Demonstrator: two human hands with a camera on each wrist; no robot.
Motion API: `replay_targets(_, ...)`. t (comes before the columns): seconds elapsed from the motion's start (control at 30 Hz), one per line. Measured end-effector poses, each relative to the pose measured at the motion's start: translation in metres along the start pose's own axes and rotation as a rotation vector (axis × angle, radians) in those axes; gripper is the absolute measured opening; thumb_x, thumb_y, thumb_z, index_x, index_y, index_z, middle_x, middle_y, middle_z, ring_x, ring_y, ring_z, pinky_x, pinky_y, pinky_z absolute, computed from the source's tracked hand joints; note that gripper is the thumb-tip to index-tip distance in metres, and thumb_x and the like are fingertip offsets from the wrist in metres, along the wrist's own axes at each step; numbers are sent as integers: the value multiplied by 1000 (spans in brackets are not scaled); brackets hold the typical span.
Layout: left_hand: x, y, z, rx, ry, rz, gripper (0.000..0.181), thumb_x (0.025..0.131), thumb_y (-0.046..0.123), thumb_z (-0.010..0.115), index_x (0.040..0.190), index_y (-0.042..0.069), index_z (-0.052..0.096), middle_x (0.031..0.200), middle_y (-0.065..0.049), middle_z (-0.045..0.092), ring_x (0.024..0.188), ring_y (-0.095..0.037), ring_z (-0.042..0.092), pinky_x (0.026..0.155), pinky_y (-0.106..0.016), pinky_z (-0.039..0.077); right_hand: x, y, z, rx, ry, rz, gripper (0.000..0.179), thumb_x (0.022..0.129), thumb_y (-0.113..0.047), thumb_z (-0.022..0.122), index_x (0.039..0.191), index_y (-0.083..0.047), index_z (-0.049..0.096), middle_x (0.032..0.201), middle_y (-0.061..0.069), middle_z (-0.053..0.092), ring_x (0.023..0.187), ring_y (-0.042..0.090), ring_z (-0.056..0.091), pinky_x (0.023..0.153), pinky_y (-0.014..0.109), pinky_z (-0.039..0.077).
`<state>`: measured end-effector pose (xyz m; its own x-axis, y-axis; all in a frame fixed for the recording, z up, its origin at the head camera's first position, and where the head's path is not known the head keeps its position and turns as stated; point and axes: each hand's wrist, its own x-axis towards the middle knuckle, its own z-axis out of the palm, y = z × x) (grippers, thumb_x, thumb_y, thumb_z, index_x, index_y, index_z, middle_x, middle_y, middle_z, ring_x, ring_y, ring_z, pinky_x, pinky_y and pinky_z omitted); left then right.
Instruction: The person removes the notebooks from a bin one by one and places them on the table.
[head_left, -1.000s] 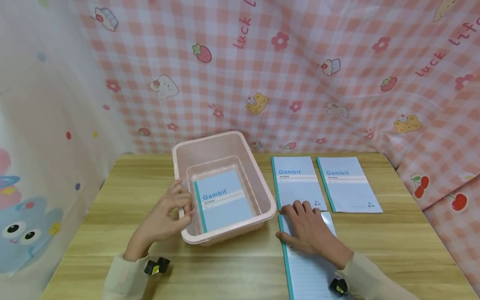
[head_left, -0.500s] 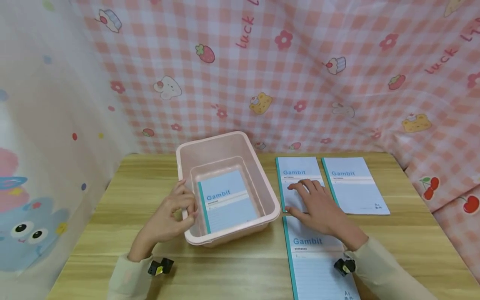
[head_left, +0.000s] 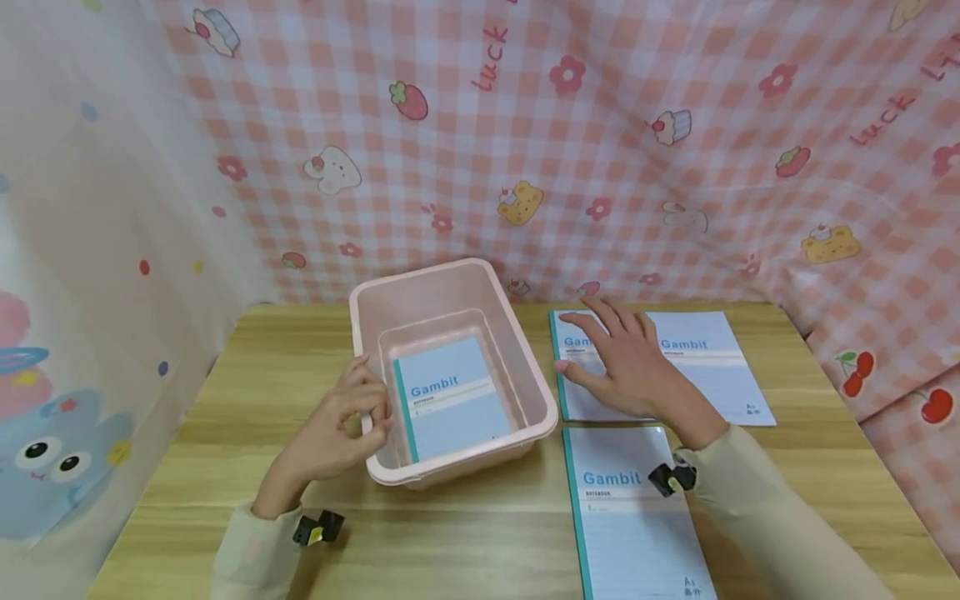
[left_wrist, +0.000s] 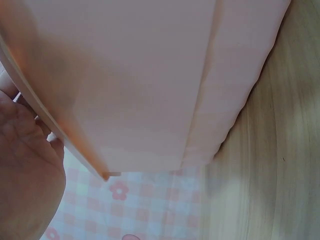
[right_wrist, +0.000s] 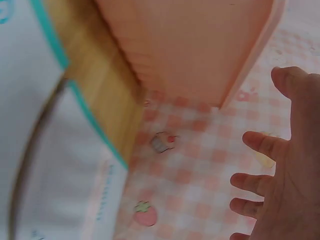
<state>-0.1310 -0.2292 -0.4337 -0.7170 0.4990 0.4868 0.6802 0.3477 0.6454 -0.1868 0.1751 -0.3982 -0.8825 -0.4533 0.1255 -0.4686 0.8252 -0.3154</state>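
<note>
My left hand (head_left: 341, 429) pinches the left rim of a pale pink plastic bin (head_left: 540, 417). In the left wrist view that hand (left_wrist: 30, 170) lies along the rim, outside the bin's wall (left_wrist: 135, 90). Inside the bin a light blue Gambit notebook (head_left: 453, 417) lies flat, cover up. My right hand (head_left: 626, 362) is over the back-left notebook (head_left: 581, 406) and partly hides it. Its fingers are spread and hold nothing; in the right wrist view the hand (right_wrist: 295, 165) is apart from the notebook (right_wrist: 80, 175).
Two more matching notebooks lie on the wooden table (head_left: 450, 542): one at the back right (head_left: 720, 387), one at the front (head_left: 630, 542). A pink checked cloth (head_left: 450, 150) hangs behind the table. A pale patterned curtain (head_left: 90, 208) hangs on the left.
My right hand has moved from the front notebook back over the back-left one, uncovering the front one. The left hand stays on the bin's rim.
</note>
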Motion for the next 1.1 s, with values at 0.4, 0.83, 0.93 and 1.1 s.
replay_targets(0.4,3,-1,0,1,0,15,34,74,-6,64,65,21,47,73,10,55,90,-10,47,131,-51,12,43,-33,-30,-43,-6,-67,79,95,-70,50,161,-34,25,173,6,8,159,37,6,124,69,6)
replay_targets(0.83,-1,2,-2,9,2,-5,34,75,-6,65,66,21,48,73,11,55,91,-10,48,130,-52,12,83,-79,-42,-59,23,-129,88,89,-78,49,161,-41,17,173,3,6,159,37,5,122,74,7)
replay_targets(0.93,-1,1,-2,6,0,-10,33,74,-5,65,66,21,47,74,11,55,92,-10,48,130,-54,13,89,-87,-42,-52,25,-144,90,89,-75,51,162,-39,14,173,4,5,159,36,5,122,74,6)
replay_targets(1.1,0,1,-1,-7,-2,-11,34,75,-6,66,66,21,48,75,10,56,93,-11,48,130,-53,13,100,-102,-38,-60,-39,-123,94,89,-76,49,164,-37,7,173,4,5,160,34,0,124,72,4)
